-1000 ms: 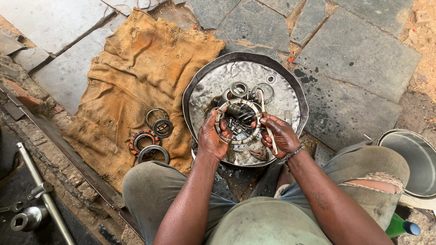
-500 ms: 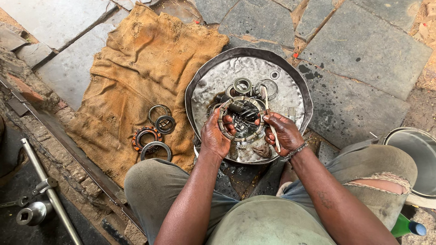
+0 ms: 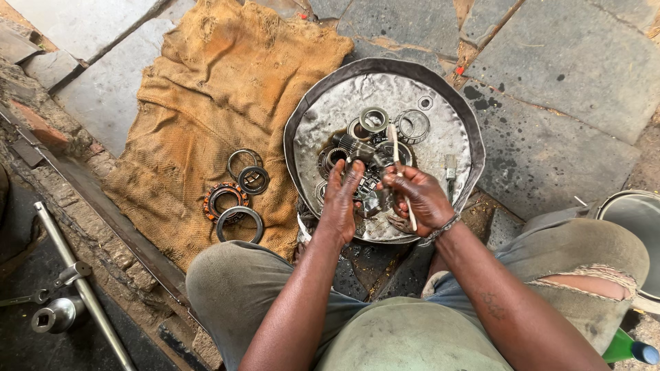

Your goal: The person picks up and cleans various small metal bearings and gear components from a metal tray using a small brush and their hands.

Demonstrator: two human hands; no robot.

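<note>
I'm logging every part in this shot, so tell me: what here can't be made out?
Head view, the only one:
- The part between the left hand and right hand: the fingers hide its shape.
- The pale stick in the right hand: its tip is lost among the parts in the metal basin.
- The grey bucket: cut off by the right edge.
- The green bottle: cut off at the bottom corner.
</note>
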